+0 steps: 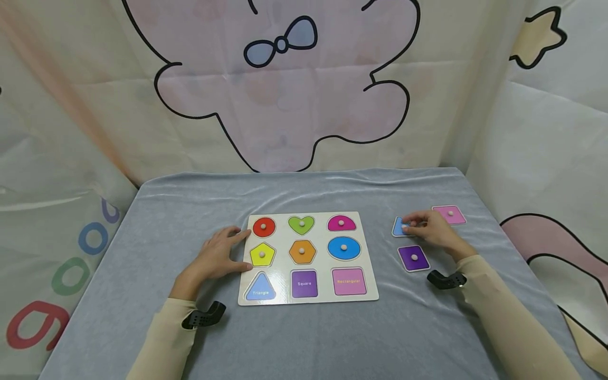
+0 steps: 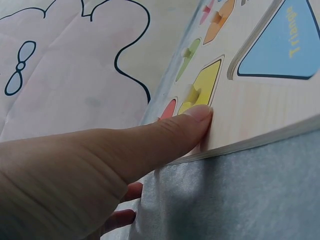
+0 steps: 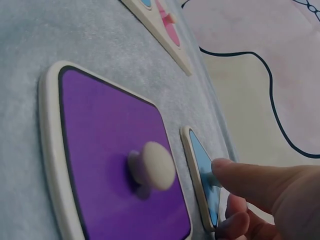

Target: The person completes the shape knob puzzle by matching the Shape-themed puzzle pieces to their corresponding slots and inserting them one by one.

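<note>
A white shape-puzzle board (image 1: pixel 282 270) lies flat on the table. My left hand (image 1: pixel 216 257) rests at its left edge with fingers spread; the thumb (image 2: pixel 185 130) touches the board beside the yellow pentagon (image 2: pixel 206 87). Right of the board, my right hand (image 1: pixel 438 230) pinches the knob of a blue triangle piece (image 3: pixel 201 159) between thumb and fingers. That piece appears to lie on the cloth. A purple square piece (image 3: pixel 100 150) with a white knob sits nearer to me, and a pink rectangle piece (image 1: pixel 457 216) lies behind the right hand.
Knobbed shapes fill the board's upper two rows, among them a red circle (image 1: pixel 258 232) and a blue oval (image 1: pixel 353 252). The bottom row shows labelled triangle (image 1: pixel 260 285), square (image 1: pixel 304 293) and rectangle (image 1: pixel 349 290) recesses. Grey cloth (image 1: pixel 309 343) covers the table.
</note>
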Tool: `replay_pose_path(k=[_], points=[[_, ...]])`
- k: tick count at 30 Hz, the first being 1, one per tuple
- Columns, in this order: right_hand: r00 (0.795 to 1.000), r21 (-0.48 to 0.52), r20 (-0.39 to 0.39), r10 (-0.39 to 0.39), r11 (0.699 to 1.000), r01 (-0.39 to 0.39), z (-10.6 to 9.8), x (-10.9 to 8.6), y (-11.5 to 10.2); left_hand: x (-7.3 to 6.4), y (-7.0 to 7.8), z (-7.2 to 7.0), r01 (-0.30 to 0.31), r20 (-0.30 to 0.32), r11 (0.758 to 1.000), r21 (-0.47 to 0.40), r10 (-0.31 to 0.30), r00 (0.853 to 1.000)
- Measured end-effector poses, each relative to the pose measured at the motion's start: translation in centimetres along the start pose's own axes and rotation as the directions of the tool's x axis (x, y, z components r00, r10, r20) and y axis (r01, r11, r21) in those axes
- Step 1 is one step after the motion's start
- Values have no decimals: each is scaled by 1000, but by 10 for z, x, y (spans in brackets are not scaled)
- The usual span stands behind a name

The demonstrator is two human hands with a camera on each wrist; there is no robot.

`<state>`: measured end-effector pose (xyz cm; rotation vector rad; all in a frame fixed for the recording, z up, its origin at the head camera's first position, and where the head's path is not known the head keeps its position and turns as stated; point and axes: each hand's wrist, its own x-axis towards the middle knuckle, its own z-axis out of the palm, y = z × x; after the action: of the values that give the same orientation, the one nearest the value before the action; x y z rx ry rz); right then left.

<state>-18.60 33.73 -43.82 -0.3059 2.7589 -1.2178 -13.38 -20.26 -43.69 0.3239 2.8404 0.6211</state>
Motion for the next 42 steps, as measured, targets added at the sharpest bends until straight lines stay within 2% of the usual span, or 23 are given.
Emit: replay_pose_path(k=[5, 14, 24, 42], points=[[1000, -44, 4, -2, 999, 2, 1, 2, 0, 0, -1, 0, -8, -2, 1000, 2, 8, 1000], [1000, -48, 8, 6, 999, -5, 1, 1, 1, 0, -1, 0, -10, 3, 1000, 6, 10, 1000], [999, -92, -37, -6, 996, 2, 2, -1, -4, 1, -1, 1, -5, 4, 1000, 1, 5, 1000], [996, -85, -48, -70, 994, 66, 9, -1, -33, 0, -2, 2, 8, 2, 1000, -4, -8, 1000]])
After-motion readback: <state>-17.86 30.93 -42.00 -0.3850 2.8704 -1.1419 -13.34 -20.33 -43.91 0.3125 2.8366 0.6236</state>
